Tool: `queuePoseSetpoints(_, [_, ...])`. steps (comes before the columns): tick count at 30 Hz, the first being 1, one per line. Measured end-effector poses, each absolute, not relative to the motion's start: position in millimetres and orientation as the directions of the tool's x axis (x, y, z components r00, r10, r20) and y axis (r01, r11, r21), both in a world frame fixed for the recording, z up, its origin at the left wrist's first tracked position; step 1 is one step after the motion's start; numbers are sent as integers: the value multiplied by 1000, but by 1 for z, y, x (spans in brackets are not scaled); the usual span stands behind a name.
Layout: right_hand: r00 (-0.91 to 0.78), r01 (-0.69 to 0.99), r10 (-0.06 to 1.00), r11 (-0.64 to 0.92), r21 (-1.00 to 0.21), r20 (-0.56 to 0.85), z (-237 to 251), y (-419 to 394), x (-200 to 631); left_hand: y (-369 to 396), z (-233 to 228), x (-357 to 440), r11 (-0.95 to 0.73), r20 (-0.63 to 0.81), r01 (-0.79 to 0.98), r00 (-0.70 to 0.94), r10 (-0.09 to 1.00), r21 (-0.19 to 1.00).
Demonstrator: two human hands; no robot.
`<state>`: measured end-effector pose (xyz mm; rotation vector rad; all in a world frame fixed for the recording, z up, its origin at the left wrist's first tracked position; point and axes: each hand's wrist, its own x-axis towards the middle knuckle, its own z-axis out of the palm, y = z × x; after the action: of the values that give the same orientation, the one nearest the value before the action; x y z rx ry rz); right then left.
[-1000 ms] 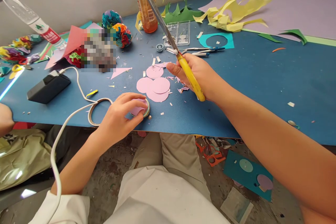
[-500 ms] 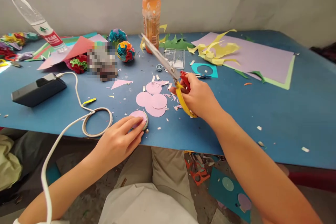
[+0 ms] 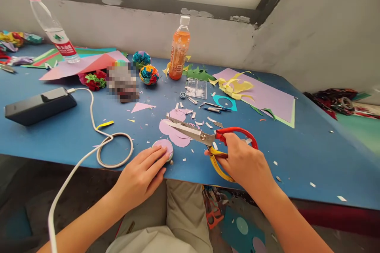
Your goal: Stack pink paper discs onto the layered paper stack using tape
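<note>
The person's two hands work over one blue table (image 3: 299, 146), with one pair of scissors (image 3: 192, 131) between them. The right grip (image 3: 245, 160) is closed around the scissors' handles, one red (image 3: 248, 134) and one yellow (image 3: 218, 169), while the blades point leftward above a cluster of pink discs (image 3: 179, 141); at least three overlap there, the exact count partly hidden. The left grip (image 3: 144, 176) lies with its fingers over one more pink disc (image 3: 162, 145), which sits on one round roll (image 3: 171, 155) near the table's front edge; whether it clasps the roll cannot be told. To its left are one pale ring (image 3: 114, 165), one yellow strip (image 3: 106, 124), one white cable (image 3: 90, 110) and one black box (image 3: 41, 106) joined to that cable. Farther back stand two bottles, one clear (image 3: 61, 43) and one orange (image 3: 179, 55), with two ruffled balls (image 3: 149, 74) between them, and right of the orange bottle lies one clear plastic case (image 3: 196, 88).
</note>
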<state>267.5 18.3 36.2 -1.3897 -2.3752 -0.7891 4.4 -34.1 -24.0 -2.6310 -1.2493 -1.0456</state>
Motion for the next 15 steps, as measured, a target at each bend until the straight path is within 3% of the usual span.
queuePoseSetpoints(6, [-529, 842, 692, 356, 406, 491, 39, -11, 273, -37, -2, 5, -630, 787, 719, 192, 586, 293])
queuePoseSetpoints(15, [-532, 832, 700, 325, 451, 477, 55, -43, 262, -29, 32, 11, -639, 744, 752, 333, 579, 161])
